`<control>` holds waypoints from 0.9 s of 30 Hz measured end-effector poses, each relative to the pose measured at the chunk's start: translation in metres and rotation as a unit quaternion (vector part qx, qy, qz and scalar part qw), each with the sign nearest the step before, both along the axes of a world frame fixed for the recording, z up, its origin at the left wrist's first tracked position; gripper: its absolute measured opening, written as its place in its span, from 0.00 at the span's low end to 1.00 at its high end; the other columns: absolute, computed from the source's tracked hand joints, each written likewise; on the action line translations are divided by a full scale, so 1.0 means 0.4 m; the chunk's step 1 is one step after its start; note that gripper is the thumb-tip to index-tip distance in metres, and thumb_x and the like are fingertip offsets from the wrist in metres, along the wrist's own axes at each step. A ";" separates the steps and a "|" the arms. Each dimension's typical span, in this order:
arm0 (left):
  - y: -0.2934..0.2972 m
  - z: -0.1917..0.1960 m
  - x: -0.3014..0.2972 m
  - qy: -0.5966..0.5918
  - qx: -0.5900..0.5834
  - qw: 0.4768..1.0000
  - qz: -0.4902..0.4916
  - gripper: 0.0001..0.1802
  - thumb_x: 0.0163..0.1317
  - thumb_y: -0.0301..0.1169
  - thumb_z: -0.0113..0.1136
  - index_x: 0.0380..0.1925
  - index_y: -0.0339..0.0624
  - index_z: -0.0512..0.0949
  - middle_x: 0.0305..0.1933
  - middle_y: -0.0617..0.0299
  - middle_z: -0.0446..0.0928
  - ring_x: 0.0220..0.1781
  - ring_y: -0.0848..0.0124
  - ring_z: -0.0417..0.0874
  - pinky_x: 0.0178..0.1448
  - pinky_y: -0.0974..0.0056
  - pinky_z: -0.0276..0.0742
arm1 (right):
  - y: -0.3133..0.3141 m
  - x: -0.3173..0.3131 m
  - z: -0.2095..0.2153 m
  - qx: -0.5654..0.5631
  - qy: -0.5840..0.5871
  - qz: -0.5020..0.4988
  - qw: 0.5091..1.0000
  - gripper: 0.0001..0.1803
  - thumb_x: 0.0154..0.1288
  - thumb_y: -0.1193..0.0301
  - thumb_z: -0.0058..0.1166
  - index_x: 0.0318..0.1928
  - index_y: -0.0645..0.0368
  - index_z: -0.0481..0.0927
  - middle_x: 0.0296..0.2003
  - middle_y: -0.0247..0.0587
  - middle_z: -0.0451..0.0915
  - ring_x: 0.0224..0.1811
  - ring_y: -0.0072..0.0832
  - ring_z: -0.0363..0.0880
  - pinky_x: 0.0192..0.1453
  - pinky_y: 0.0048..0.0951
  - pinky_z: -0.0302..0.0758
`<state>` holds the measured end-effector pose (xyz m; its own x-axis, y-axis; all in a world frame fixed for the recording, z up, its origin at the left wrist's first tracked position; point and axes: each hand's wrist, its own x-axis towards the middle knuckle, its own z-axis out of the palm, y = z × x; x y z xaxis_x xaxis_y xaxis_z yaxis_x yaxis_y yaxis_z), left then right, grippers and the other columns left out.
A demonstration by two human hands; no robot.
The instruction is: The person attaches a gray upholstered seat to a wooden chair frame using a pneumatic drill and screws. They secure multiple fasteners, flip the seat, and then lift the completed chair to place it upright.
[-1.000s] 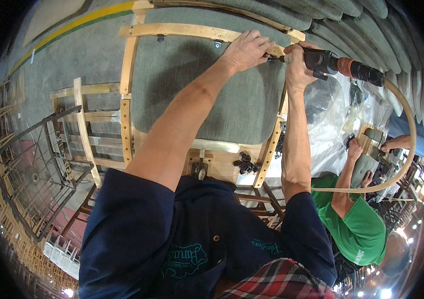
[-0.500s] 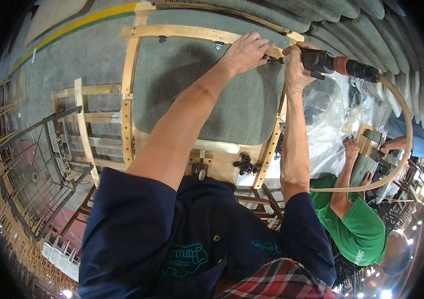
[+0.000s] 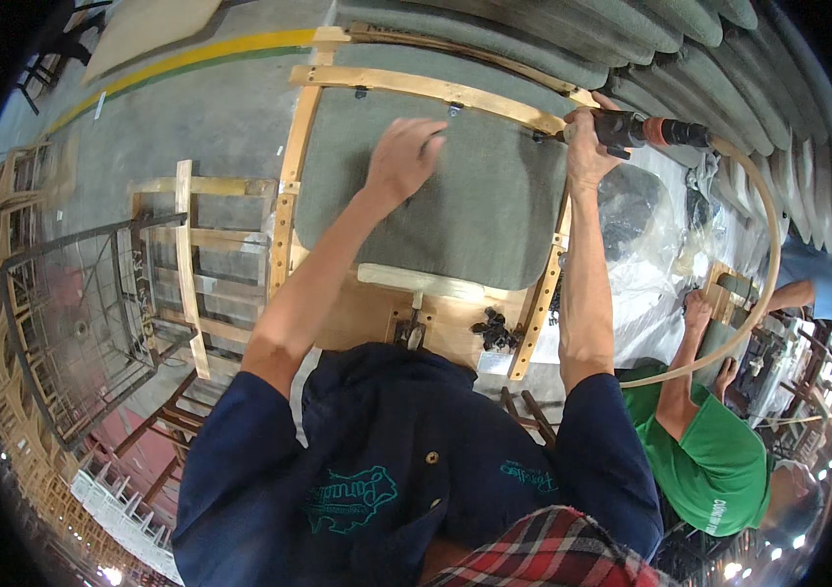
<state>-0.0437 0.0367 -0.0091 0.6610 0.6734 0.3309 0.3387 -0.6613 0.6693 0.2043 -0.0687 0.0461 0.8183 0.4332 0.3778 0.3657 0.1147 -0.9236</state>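
Note:
In my right hand (image 3: 587, 157) is a black pneumatic screwdriver (image 3: 621, 129) with an orange ring. Its tip meets a small black bracket (image 3: 540, 137) at the right end of the curved wooden rail (image 3: 416, 80). My left hand (image 3: 408, 161) hovers over the grey-green upholstered panel (image 3: 455, 201), slightly blurred, fingers loosely apart, with nothing visible in them. Two more black brackets, a left one (image 3: 361, 92) and a middle one (image 3: 455, 110), sit along the same rail. A heap of black brackets (image 3: 496, 331) lies on the wooden board near me.
A tan air hose (image 3: 773, 215) loops from the driver down the right side. Stacked grey cushions (image 3: 719, 88) crowd the far right. A co-worker in green (image 3: 704, 450) handles a piece at right. Wooden slats (image 3: 205, 238) and a metal wire frame (image 3: 73, 323) stand at left.
My left hand has let go near the right bracket and moved left and nearer over the panel. My right hand keeps the screwdriver at that bracket. The view has shifted slightly.

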 end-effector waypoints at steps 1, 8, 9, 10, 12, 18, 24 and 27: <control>-0.017 0.001 -0.058 -0.004 -0.012 0.999 0.031 0.12 0.67 0.33 0.61 0.48 0.43 0.83 0.48 0.53 0.84 0.50 0.55 0.83 0.54 0.54 0.79 | 0.000 -0.002 0.010 -0.002 0.007 0.005 1.000 0.14 0.59 0.80 0.58 0.47 0.65 0.81 0.27 0.35 0.82 0.29 0.21 0.82 0.39 0.24 0.79; -0.134 -0.006 -0.226 0.026 -0.091 0.993 0.065 0.12 0.66 0.33 0.63 0.46 0.43 0.85 0.46 0.55 0.84 0.48 0.55 0.83 0.52 0.56 0.80 | -0.119 -0.161 0.137 0.006 -0.008 -0.014 1.000 0.17 0.64 0.78 0.57 0.53 0.63 0.76 0.33 0.41 0.83 0.34 0.25 0.82 0.42 0.27 0.78; -0.140 -0.002 -0.220 0.024 -0.063 0.997 0.044 0.12 0.64 0.33 0.64 0.45 0.43 0.85 0.45 0.55 0.84 0.48 0.55 0.83 0.52 0.56 0.80 | -0.153 -0.184 0.137 0.013 -0.016 0.000 1.000 0.17 0.65 0.78 0.56 0.54 0.62 0.74 0.32 0.43 0.83 0.35 0.28 0.82 0.43 0.30 0.78; -0.144 0.001 -0.210 0.019 -0.034 0.999 0.024 0.12 0.63 0.32 0.65 0.45 0.43 0.85 0.44 0.55 0.84 0.48 0.55 0.83 0.53 0.56 0.79 | -0.180 -0.209 0.150 0.020 -0.028 0.016 0.999 0.17 0.65 0.78 0.55 0.54 0.61 0.72 0.31 0.44 0.82 0.35 0.30 0.82 0.45 0.33 0.78; -0.147 0.004 -0.208 0.003 0.008 1.000 0.001 0.11 0.61 0.33 0.66 0.42 0.43 0.85 0.41 0.56 0.83 0.47 0.56 0.82 0.53 0.55 0.79 | -0.242 -0.281 0.156 0.061 0.017 0.040 0.997 0.16 0.66 0.80 0.53 0.54 0.61 0.71 0.34 0.46 0.80 0.37 0.32 0.81 0.47 0.35 0.78; -0.138 -0.032 -0.194 0.008 0.004 1.000 0.007 0.13 0.59 0.33 0.68 0.44 0.44 0.86 0.41 0.56 0.84 0.47 0.57 0.83 0.53 0.56 0.79 | -0.380 -0.417 0.159 0.052 0.039 0.007 0.998 0.16 0.65 0.80 0.56 0.53 0.62 0.72 0.31 0.47 0.83 0.34 0.30 0.83 0.43 0.31 0.79; -0.241 0.058 -0.179 -0.053 -0.438 0.897 0.016 0.13 0.67 0.34 0.65 0.49 0.42 0.85 0.39 0.63 0.84 0.39 0.71 0.82 0.48 0.66 0.78 | -0.419 -0.443 0.182 0.138 0.088 -0.006 0.986 0.17 0.63 0.80 0.54 0.52 0.64 0.73 0.28 0.48 0.78 0.32 0.37 0.80 0.47 0.43 0.78; -0.286 0.057 -0.184 -0.149 -0.573 0.805 -0.037 0.15 0.70 0.35 0.64 0.52 0.39 0.83 0.39 0.67 0.82 0.37 0.77 0.79 0.47 0.70 0.77 | -0.392 -0.467 0.236 0.210 0.138 0.006 0.968 0.17 0.62 0.81 0.52 0.53 0.65 0.71 0.27 0.48 0.76 0.30 0.37 0.78 0.46 0.44 0.78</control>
<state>-0.1174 -0.0779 0.0139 0.7195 0.6121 -0.3279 0.0376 0.4372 0.8986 0.0176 -0.2257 0.1405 0.9086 0.2991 0.2916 0.1087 0.5047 -0.8564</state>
